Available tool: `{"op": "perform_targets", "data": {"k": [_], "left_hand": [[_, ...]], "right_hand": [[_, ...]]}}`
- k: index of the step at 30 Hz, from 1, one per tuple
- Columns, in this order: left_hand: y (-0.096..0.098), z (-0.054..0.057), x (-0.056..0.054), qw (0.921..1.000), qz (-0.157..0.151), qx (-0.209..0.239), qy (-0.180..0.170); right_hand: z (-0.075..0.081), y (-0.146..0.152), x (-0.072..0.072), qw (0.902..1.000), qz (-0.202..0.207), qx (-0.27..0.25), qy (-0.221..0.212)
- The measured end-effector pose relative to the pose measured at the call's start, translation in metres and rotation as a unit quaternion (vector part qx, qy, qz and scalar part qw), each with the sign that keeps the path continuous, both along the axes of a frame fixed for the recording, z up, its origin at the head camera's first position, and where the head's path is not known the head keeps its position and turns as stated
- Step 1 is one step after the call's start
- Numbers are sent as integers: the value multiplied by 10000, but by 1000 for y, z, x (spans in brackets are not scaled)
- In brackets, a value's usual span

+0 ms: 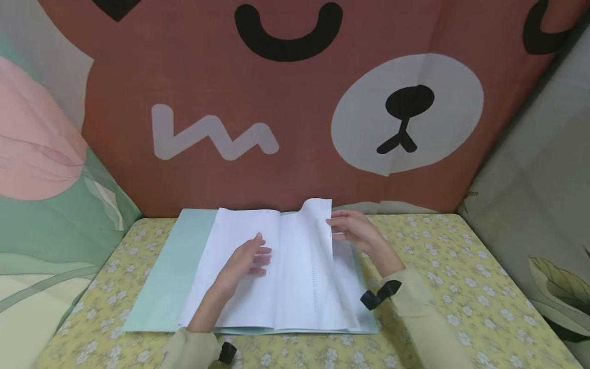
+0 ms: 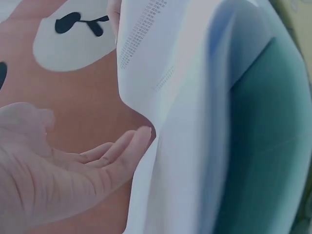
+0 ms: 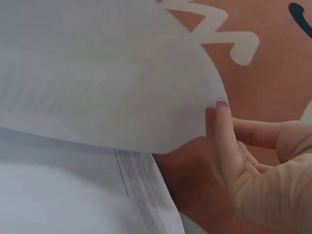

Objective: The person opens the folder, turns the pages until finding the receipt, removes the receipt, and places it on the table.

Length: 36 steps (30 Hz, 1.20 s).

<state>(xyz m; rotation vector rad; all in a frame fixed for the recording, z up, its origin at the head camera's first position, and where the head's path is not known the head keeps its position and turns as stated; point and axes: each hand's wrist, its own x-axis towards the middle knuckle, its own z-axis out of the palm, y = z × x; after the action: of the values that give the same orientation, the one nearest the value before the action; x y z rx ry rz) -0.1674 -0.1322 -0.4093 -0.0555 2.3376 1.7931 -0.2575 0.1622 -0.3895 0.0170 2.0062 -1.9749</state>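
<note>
White sheets lie open inside a pale green folder (image 1: 161, 282) on the table. My right hand (image 1: 361, 230) pinches the outer edge of a right-side page (image 1: 306, 246), whose far corner is raised and bent. In the right wrist view, the thumb and fingertips of that hand (image 3: 263, 165) are at the sheet's edge (image 3: 170, 92), with a printed page (image 3: 131, 190) beneath. My left hand (image 1: 241, 261) hovers over the left page (image 1: 221, 251), thumb up and fingers loosely extended, holding nothing. The left wrist view shows small print on the lifted page (image 2: 156, 48).
A yellow floral tablecloth (image 1: 442, 287) covers the table around the folder. Directly behind stands a brown bear-print backdrop (image 1: 295, 174). Printed fabric panels (image 1: 41, 220) close in the left and right sides.
</note>
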Motion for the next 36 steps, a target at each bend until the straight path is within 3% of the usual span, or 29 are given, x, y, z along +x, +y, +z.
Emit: {"op": "perform_targets", "data": {"k": [3,11,19,24,30,36], "left_hand": [[-10,1,-1,9985,-104,506,-163],[-37,8,0,9932,-62,1086,-424],[-56,17,2,9877,115,1488,-464],[-63,20,2,9825,111,1758,-605],[-69,20,3,9716,-2,2205,-856],[-75,24,3,9687,-99,2322,-869]], "right_hand": [[6,-9,-1,9998,65,-161,7],[17,-32,0,9876,436,-1499,148],[28,-65,-1,9819,36,-1816,-529],[31,-84,-1,9762,30,-2079,-621],[28,-115,-6,9680,44,-2410,-702],[19,-144,-8,9639,64,-2512,-881]]}}
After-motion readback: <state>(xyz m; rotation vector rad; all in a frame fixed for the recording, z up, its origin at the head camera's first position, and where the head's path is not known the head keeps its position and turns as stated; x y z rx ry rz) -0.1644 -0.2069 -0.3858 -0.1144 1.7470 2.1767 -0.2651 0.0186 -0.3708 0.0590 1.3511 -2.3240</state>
